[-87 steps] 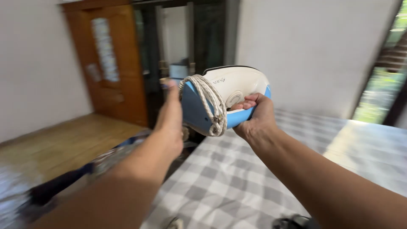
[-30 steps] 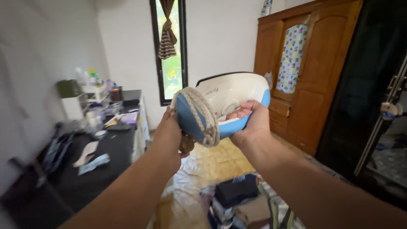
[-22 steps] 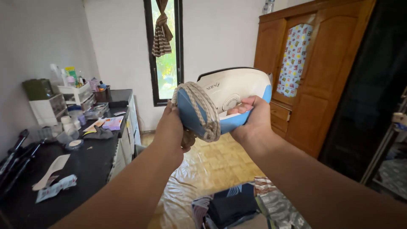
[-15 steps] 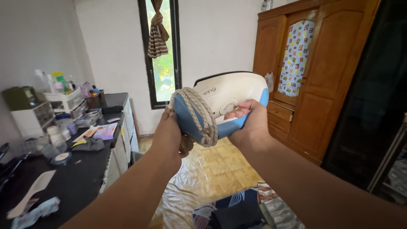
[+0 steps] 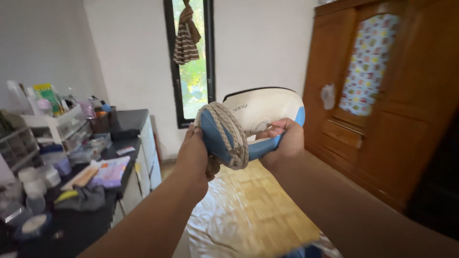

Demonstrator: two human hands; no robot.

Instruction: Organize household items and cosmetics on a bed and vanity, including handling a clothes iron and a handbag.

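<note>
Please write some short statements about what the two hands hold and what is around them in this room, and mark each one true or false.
1. Both hands hold the white and blue clothes iron in the air. True: the left hand is at its rear end, the right hand under its body.
2. The beige braided cord hangs loose down to the floor. False: it is wound around the rear of the iron.
3. A brown wooden wardrobe stands at the right. True.
4. The iron rests on the black cluttered counter. False: the counter is at the left, apart from it.
5. A striped cloth hangs at the narrow window. True.
</note>
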